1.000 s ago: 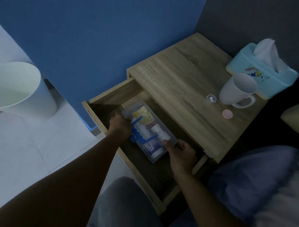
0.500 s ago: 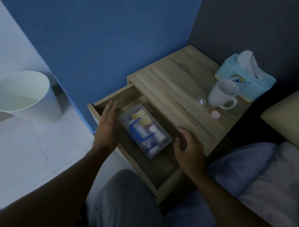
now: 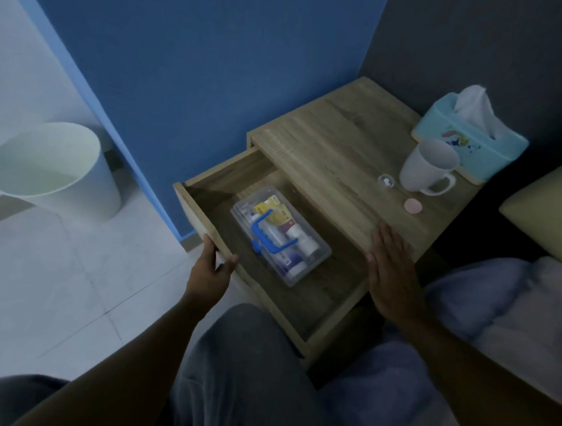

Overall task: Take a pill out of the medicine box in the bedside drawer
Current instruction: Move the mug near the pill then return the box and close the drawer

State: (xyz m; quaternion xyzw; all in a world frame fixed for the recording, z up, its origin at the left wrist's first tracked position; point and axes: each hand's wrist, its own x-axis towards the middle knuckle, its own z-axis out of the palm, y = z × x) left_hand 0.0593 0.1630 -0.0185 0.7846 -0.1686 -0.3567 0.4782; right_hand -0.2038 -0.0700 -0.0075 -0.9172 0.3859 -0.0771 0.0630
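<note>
The wooden bedside drawer (image 3: 321, 298) stands pulled out. Inside it lies a clear plastic medicine box (image 3: 280, 235) with a blue handle, holding small bottles and packets, its lid closed. My left hand (image 3: 211, 264) grips the drawer's front panel at its left end, fingers curled over the top edge. My right hand (image 3: 391, 269) is flat and open, resting at the front edge of the nightstand top, to the right of the box. A small clear dish (image 3: 386, 180) with white pills sits on the nightstand top (image 3: 324, 156).
On the nightstand stand a white mug (image 3: 428, 167), a light-blue tissue box (image 3: 469, 143) and a pink round disc (image 3: 412, 205). A white waste bin (image 3: 53, 167) stands on the tiled floor at left. A bed with a pillow (image 3: 547, 211) lies at right. My knees are below.
Both hands have let go of the medicine box and left the drawer. The left hand moved to the drawer's front panel; the right moved to the nightstand's front edge.
</note>
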